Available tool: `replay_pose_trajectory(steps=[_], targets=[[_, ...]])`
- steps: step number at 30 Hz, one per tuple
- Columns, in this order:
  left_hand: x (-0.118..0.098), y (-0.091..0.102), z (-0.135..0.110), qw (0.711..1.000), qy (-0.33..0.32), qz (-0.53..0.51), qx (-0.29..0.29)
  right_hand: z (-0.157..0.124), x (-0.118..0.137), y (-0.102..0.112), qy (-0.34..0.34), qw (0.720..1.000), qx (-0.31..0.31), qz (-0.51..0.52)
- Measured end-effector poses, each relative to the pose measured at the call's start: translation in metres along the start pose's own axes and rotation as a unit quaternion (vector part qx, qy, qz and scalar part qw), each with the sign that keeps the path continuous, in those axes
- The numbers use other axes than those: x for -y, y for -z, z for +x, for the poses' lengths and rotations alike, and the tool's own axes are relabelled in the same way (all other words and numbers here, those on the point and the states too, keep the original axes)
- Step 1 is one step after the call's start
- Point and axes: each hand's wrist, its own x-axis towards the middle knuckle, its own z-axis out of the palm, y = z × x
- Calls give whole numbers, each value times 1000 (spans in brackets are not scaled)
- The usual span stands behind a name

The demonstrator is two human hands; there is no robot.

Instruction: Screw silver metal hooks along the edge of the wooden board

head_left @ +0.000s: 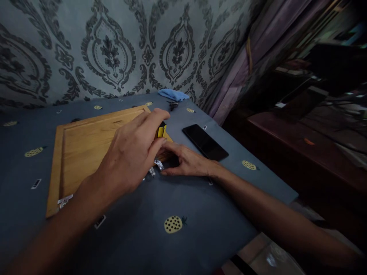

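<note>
A wooden cabinet door panel (86, 147) with a raised frame lies on the table. My left hand (133, 141) is closed around a yellow-and-black screwdriver (161, 130) above the panel's right end. Only part of its handle shows; the tip is hidden. My right hand (189, 160) is at the panel's near right corner, thumb and fingers curled around a metal hinge (158, 164). Its fingertips are partly hidden behind my left hand. Another metal hinge (64, 201) sits at the panel's near left corner, beside my left forearm.
A black phone (205, 142) lies right of the panel. Farther back are a blue cloth (173, 94) and a small dark object (172, 105). The pineapple-print tablecloth (137, 229) covers the table, which meets a patterned wall (149, 38). A purple curtain (237, 72) hangs at right.
</note>
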Motion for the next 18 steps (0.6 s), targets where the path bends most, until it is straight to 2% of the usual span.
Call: replay_pose_trajectory(steps=[6, 12, 18], targets=[[1, -2, 1, 1000, -7, -23, 0, 0, -2, 0, 9, 1000, -4, -9], [0, -5, -1, 999, -17, 23, -14, -1, -2, 1, 31, 998, -17, -52], [0, -3, -1, 999, -24, 28, -11, 0, -4, -1, 29, 999, -11, 11]])
